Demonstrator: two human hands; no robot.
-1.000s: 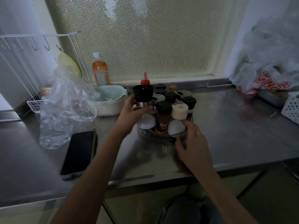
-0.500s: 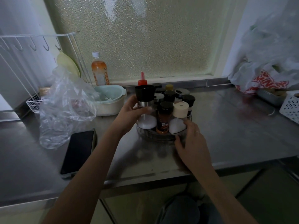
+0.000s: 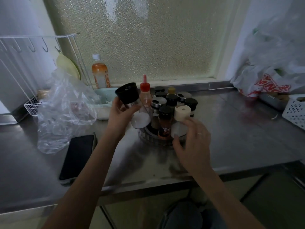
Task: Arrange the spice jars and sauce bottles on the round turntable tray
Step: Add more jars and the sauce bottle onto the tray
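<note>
The round turntable tray (image 3: 145, 138) sits on the steel counter, crowded with several spice jars and a red-capped sauce bottle (image 3: 145, 95). My left hand (image 3: 121, 115) grips a black-topped salt grinder (image 3: 132, 103), tilted to the left at the tray's left edge. A cream-topped grinder (image 3: 181, 116) and a dark-lidded jar of red spice (image 3: 164, 123) stand at the tray's front. My right hand (image 3: 193, 141) hovers at the tray's front right beside the cream-topped grinder, fingers spread and blurred, holding nothing.
A black phone (image 3: 77, 156) lies at the front left. A crumpled clear plastic bag (image 3: 64, 111), a pale green bowl (image 3: 104, 103) and an orange drink bottle (image 3: 99, 73) are at the back left. Plastic bags (image 3: 270, 76) and a white basket (image 3: 295, 109) sit on the right.
My left hand has tilted the black-topped grinder leftward and raised it a little. My right hand has come off the tray's front rim and its fingers have spread.
</note>
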